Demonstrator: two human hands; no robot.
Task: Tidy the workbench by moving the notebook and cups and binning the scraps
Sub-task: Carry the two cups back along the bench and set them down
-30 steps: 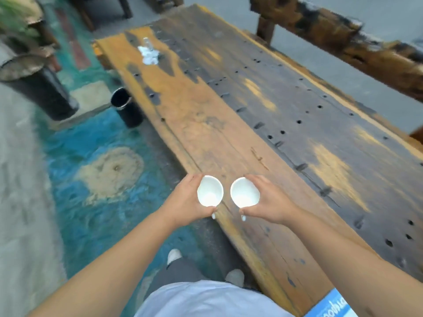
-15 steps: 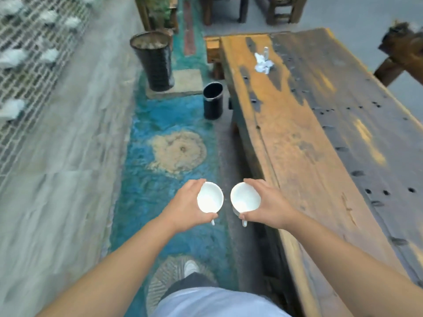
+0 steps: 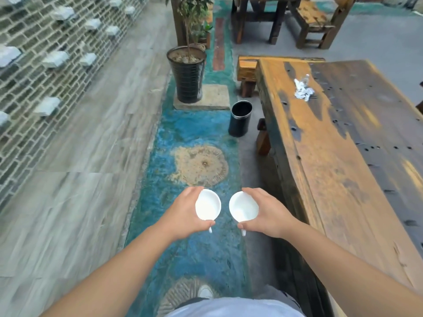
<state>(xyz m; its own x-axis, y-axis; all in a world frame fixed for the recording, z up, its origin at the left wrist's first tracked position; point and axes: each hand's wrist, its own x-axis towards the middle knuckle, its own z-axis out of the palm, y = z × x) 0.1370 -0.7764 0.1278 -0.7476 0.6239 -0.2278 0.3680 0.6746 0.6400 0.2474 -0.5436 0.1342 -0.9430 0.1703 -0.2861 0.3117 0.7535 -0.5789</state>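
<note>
My left hand (image 3: 183, 216) grips a white cup (image 3: 207, 205) by its side, its handle poking out below my thumb. My right hand (image 3: 269, 213) holds a second white cup (image 3: 243, 207) the same way. Both cups look empty and hang over the blue painted floor, to the left of the wooden workbench (image 3: 343, 168). Crumpled white paper scraps (image 3: 302, 90) lie on the far end of the workbench. A black cylindrical bin (image 3: 240, 118) stands open on the floor beside the workbench leg. No notebook is in view.
A tall dark planter (image 3: 188, 74) with a small tree stands on a stone slab beyond the bin. A brick wall (image 3: 45, 65) runs along the left. Wooden chairs (image 3: 313, 21) and a stool (image 3: 247, 72) stand at the far end.
The view has swung left, away from the workbench toward the floor path. Both hands keep the cups, now over the floor instead of the bench edge.
</note>
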